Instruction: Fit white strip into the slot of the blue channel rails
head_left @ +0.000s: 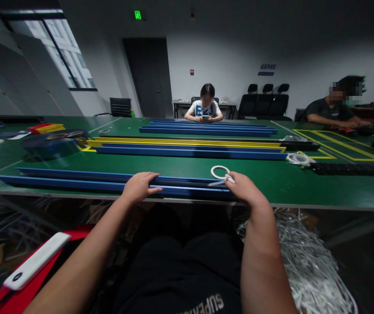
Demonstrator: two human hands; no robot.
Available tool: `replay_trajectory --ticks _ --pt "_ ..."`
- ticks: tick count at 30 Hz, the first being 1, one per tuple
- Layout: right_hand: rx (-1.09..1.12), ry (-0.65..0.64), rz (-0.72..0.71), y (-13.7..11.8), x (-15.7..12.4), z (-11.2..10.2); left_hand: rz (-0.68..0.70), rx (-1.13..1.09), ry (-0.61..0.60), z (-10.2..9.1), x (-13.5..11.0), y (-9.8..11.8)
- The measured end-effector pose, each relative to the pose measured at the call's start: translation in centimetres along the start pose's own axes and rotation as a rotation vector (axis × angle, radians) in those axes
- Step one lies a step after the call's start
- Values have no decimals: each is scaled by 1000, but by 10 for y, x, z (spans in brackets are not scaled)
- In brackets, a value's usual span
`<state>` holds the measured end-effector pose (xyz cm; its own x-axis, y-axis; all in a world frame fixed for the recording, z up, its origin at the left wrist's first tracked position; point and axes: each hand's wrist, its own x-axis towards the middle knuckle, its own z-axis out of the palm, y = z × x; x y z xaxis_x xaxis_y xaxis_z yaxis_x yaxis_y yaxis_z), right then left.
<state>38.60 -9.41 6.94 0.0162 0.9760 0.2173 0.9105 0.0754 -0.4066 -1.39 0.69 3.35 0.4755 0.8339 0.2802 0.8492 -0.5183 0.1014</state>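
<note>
A long blue channel strip lies along the near edge of the green table, its two raised sides running left to right. My left hand is over its middle, fingers across the far side and thumb by the near side, holding it down. At the strip's right end, my right hand is closed in a pinch on a thin white tape piece, which reaches left over the channel. Just behind those fingers sits a white roll of tape; whether it touches the hand is unclear.
Yellow strips and more blue strips lie farther back. A large dark coil stands left; a wrapped roll lies right. Two people sit across the table. White waste strips heap below the table at right.
</note>
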Motion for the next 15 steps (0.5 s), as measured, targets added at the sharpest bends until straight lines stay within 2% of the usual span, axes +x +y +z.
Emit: replay_trajectory --ticks 4,10,15 --pt "-17 99 -27 -5 2 -1 19 16 5 1 0 0" --pt "125 191 112 -10 0 -3 33 -13 9 -2 0 0" --pt "236 248 152 -7 -1 -3 21 -182 -195 -18 6 7"
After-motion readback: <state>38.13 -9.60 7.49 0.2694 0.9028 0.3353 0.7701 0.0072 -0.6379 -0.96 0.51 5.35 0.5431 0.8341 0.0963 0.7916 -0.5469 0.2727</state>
